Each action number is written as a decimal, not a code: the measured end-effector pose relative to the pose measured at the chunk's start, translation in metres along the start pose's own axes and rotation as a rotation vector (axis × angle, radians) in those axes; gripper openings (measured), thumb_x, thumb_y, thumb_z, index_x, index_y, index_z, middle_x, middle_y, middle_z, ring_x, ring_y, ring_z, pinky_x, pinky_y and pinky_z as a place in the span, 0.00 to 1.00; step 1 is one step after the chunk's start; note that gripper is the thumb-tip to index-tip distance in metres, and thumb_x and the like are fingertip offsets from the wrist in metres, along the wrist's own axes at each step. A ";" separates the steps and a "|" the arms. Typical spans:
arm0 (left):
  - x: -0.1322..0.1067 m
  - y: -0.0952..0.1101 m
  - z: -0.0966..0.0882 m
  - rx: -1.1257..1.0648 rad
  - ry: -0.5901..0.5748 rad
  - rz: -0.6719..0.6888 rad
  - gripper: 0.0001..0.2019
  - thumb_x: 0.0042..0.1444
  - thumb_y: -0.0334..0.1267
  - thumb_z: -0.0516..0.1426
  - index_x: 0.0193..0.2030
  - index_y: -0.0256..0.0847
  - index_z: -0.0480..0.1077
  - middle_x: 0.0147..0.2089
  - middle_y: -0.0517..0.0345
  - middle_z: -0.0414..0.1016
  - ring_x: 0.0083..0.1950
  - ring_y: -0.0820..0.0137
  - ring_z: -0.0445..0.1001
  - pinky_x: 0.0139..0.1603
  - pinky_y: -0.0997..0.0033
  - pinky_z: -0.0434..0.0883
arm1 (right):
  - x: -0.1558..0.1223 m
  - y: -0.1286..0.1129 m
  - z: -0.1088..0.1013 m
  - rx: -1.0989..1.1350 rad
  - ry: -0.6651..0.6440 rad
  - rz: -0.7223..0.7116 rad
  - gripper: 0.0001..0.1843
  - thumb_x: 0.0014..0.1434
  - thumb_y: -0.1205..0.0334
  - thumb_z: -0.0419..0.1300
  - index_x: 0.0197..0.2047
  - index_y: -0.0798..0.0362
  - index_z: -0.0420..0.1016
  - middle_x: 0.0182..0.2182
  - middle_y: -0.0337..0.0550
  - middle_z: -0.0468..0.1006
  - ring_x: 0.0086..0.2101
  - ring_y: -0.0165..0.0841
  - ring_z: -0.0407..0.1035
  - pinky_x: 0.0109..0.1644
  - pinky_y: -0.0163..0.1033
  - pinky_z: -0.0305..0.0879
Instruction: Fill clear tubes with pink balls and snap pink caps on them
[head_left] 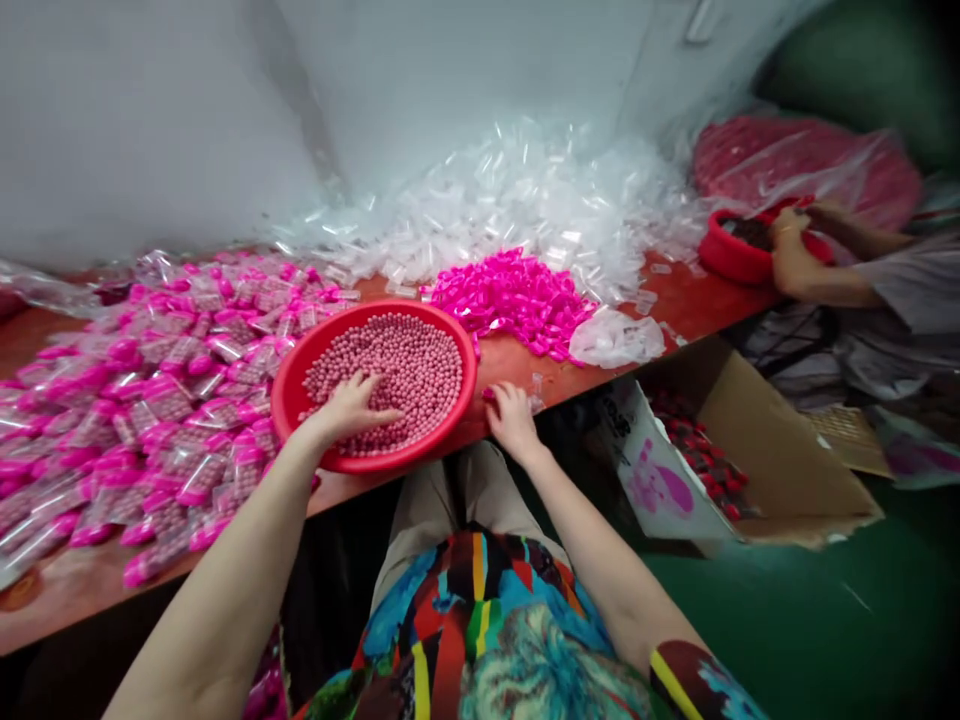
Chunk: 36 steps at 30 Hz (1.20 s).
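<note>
A red plastic basin [292,385] full of small pink balls [409,365] sits at the table's near edge. My left hand [349,405] lies inside it on the balls, fingers spread flat. My right hand [510,415] rests on the table edge just right of the basin, fingers curled around something small that I cannot make out; a bit of pink shows at its fingertips. A heap of bright pink caps [514,295] lies behind the basin.
Filled pink-capped tubes [150,400] cover the table's left. A big pile of clear empty tubes [525,205] lies at the back. An open cardboard box [720,450] stands on the floor at right. Another person's hand [791,250] reaches into a second red basin [724,262].
</note>
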<state>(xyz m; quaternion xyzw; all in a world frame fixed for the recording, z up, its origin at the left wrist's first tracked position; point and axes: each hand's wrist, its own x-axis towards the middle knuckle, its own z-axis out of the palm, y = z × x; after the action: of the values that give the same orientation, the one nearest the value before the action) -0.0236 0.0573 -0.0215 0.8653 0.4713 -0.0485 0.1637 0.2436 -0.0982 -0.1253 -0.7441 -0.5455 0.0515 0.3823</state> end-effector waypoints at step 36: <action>-0.014 0.004 -0.009 -0.039 0.374 -0.061 0.12 0.60 0.33 0.59 0.50 0.45 0.72 0.55 0.42 0.78 0.58 0.51 0.74 0.57 0.43 0.69 | 0.241 -0.002 0.010 -0.185 -0.554 -0.459 0.19 0.65 0.55 0.59 0.55 0.54 0.76 0.62 0.59 0.70 0.67 0.54 0.53 0.69 0.66 0.41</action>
<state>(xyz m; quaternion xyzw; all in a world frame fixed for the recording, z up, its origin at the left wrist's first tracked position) -0.0287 0.0470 -0.0084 0.8412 0.5203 0.1173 0.0886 0.3334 0.1123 -0.0493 -0.5915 -0.7834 0.1143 0.1528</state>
